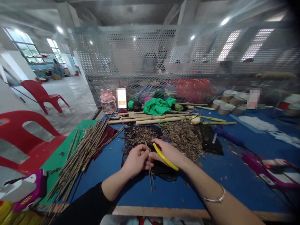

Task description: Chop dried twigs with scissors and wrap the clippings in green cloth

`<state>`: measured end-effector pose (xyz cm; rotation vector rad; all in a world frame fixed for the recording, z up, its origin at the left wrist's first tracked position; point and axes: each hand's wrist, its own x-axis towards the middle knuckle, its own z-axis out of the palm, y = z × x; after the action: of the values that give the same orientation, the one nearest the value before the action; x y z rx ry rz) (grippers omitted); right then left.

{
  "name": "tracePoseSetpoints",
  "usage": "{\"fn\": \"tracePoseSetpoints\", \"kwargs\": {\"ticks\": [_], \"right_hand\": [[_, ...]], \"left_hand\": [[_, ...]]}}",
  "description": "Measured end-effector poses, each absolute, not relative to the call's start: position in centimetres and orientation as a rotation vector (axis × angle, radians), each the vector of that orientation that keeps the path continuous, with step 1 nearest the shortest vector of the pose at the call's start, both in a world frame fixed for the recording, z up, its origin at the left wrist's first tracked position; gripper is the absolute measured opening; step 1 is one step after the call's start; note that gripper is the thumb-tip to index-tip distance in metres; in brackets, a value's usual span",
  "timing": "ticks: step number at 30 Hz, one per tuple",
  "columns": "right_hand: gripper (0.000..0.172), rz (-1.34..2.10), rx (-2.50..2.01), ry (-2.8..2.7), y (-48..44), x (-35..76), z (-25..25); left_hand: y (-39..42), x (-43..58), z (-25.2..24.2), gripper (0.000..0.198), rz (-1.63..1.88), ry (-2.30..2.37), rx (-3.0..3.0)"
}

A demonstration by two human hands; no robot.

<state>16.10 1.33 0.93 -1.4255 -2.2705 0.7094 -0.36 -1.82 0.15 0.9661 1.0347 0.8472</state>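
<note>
My left hand (pixel 135 160) is closed around a small bunch of thin brown sticks (pixel 150 173) that hang down toward me over the blue table (pixel 234 178). My right hand (pixel 167 152) is closed on a yellow-handled tool (pixel 165 158) and touches the same sticks just above the left hand. Both hands hover over a dark cloth (pixel 164 170). Behind them lies a heap of chopped stick trimmings (pixel 182 137).
A large pile of long thin sticks (pixel 81 156) lies to the left over a green mat (pixel 58 156). Thick bamboo poles (pixel 152 118), green cloth (pixel 158 106), a pink bottle (pixel 108 101), cups (pixel 226 107) and pink glue guns (pixel 269 168) surround the work spot. Red chairs (pixel 28 140) stand left.
</note>
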Motion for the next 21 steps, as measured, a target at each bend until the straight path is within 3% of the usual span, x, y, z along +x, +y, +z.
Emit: {"fn": "tracePoseSetpoints", "kwargs": {"ticks": [6,14,21], "right_hand": [[0.041,0.731,-1.361,-2.257,1.5,15.5,0.6],[0.041,0.635,-1.457,-2.331,1.3,15.9,1.8],[0.058,0.644,-1.434,-2.332,1.1,15.8,1.1]], "left_hand": [[-1.9,-0.4,0.3,0.032,0.826,1.071,0.938],[-1.7,-0.5,0.5,0.036,0.853,1.065,0.923],[-1.7,-0.5,0.7,0.036,0.884,1.058,0.929]]}}
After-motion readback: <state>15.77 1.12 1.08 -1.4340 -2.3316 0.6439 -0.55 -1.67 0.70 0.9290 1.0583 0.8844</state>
